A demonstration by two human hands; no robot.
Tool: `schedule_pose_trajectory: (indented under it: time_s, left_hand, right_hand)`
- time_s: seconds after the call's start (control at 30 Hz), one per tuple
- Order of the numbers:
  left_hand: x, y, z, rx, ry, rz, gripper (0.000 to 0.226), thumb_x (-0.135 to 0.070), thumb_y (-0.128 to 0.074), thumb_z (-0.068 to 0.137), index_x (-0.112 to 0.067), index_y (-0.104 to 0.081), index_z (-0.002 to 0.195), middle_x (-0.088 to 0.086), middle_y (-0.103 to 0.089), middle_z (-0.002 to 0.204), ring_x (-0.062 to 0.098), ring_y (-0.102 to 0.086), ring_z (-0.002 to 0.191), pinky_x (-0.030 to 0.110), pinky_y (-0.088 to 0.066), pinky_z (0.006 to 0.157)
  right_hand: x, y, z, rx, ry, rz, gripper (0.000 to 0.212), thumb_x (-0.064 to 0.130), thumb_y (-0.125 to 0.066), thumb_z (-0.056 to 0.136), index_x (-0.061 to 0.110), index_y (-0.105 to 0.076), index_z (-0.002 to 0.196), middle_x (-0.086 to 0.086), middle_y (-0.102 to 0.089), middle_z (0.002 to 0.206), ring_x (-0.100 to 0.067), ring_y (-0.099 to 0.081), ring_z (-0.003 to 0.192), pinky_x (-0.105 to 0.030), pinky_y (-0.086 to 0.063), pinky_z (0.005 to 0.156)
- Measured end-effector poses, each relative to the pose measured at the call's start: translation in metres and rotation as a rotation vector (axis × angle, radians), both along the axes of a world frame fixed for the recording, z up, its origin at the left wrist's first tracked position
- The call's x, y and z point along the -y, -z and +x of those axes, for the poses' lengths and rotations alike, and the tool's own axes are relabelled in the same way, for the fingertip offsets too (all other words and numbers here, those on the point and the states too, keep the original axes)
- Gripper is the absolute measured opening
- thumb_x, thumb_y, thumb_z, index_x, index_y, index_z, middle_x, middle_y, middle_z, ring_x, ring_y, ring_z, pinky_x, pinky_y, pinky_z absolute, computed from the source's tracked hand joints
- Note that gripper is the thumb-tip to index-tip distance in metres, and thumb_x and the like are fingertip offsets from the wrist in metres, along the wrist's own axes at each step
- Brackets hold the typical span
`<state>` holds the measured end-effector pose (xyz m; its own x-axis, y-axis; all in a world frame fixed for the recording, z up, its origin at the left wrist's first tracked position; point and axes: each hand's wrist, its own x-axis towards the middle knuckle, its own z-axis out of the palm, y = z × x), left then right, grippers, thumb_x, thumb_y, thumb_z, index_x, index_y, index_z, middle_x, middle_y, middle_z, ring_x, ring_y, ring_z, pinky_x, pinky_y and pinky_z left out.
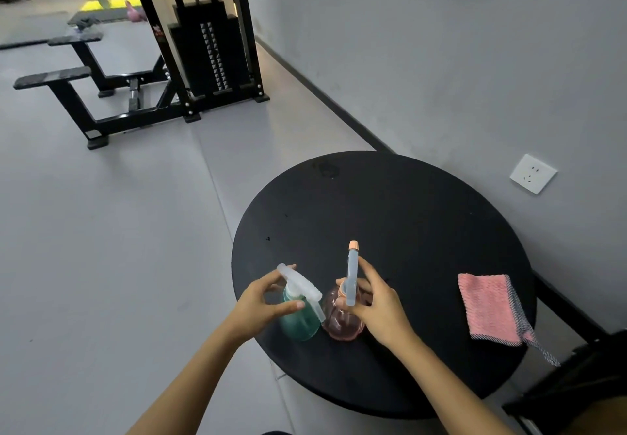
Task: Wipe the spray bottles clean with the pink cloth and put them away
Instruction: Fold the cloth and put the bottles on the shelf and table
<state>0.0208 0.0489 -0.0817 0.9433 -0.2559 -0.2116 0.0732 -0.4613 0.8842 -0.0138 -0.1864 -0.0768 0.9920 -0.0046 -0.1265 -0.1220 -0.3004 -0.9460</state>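
Separately, left hand grips teal bottle; right hand grips pink bottle; contents unclear.

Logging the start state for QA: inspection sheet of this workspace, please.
surface: round black table, a few specks.
job's things: green bottle and pink bottle upright, side by side near the front edge; cloth flat to their right, untouched.
clutter: nothing seen.
grips: left hand holds green bottle at the neck; right hand holds pink bottle at the neck.
cables: nothing seen at the table.
surroundings: grey wall with socket; weight machine on grey floor.
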Motion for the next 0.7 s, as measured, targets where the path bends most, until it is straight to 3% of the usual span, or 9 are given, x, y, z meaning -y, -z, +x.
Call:
schedule_pose_trajectory:
  time_s: [0.13, 0.23, 0.3, 0.43, 0.57, 0.7]
  left_hand:
    - [0.007, 0.0, -0.01, -0.08, 0.005, 0.017, 0.054, -0.04, -0.085, 0.07, -0.028, -0.065, 0.119, -0.01, -0.067, 0.116, 0.013, -0.061, 0.11, 0.031, -0.052, 0.098]
    - [0.017, -0.003, -0.02, -0.091, -0.005, 0.049, 0.03, -0.026, -0.085, 0.074, -0.031, -0.061, 0.092, -0.006, -0.061, 0.098, 0.012, -0.06, 0.093, 0.012, -0.05, 0.078]
    - [0.022, -0.004, -0.026, -0.066, -0.036, 0.059, 0.029, -0.023, -0.084, 0.075, -0.029, -0.058, 0.085, -0.003, -0.056, 0.097, 0.011, -0.057, 0.09, 0.011, -0.046, 0.071]
    - [0.023, 0.004, -0.037, -0.03, -0.158, -0.022, 0.051, -0.039, -0.092, 0.059, -0.02, -0.066, 0.098, 0.0, -0.068, 0.099, 0.02, -0.066, 0.095, 0.022, -0.053, 0.076]
    - [0.031, 0.002, -0.046, -0.002, -0.208, -0.115, 0.052, -0.046, -0.091, 0.049, -0.02, -0.073, 0.091, 0.001, -0.076, 0.089, 0.023, -0.071, 0.089, 0.033, -0.059, 0.08]
    - [0.043, -0.005, -0.051, 0.006, -0.291, -0.195, 0.028, -0.013, -0.09, 0.064, -0.015, -0.076, 0.088, 0.002, -0.078, 0.087, 0.022, -0.073, 0.089, 0.026, -0.059, 0.075]
  right_hand:
    - [0.007, -0.006, -0.004, 0.003, 0.006, 0.011, 0.074, 0.014, -0.079, 0.08, 0.06, -0.035, 0.119, 0.01, -0.074, 0.106, 0.0, -0.065, 0.105, -0.016, -0.049, 0.091]
    - [0.012, -0.006, -0.008, 0.002, 0.014, 0.021, 0.076, 0.011, -0.079, 0.08, 0.053, -0.037, 0.126, 0.009, -0.074, 0.104, -0.001, -0.066, 0.104, -0.018, -0.05, 0.091]
    - [0.014, -0.007, -0.01, 0.003, 0.018, 0.032, 0.075, 0.012, -0.079, 0.08, 0.053, -0.037, 0.128, 0.008, -0.074, 0.105, -0.001, -0.066, 0.104, -0.018, -0.05, 0.091]
    - [0.019, -0.011, -0.016, 0.013, 0.027, 0.03, 0.073, 0.014, -0.079, 0.081, 0.057, -0.036, 0.122, 0.007, -0.074, 0.105, -0.001, -0.066, 0.104, -0.015, -0.049, 0.088]
    - [0.026, -0.017, -0.022, 0.029, 0.038, 0.038, 0.076, 0.009, -0.079, 0.079, 0.053, -0.038, 0.125, 0.007, -0.075, 0.102, -0.001, -0.067, 0.103, -0.014, -0.049, 0.086]
    - [0.034, -0.026, -0.03, 0.042, 0.058, 0.054, 0.078, 0.005, -0.079, 0.078, 0.044, -0.04, 0.132, 0.004, -0.075, 0.103, -0.001, -0.067, 0.102, -0.015, -0.05, 0.084]
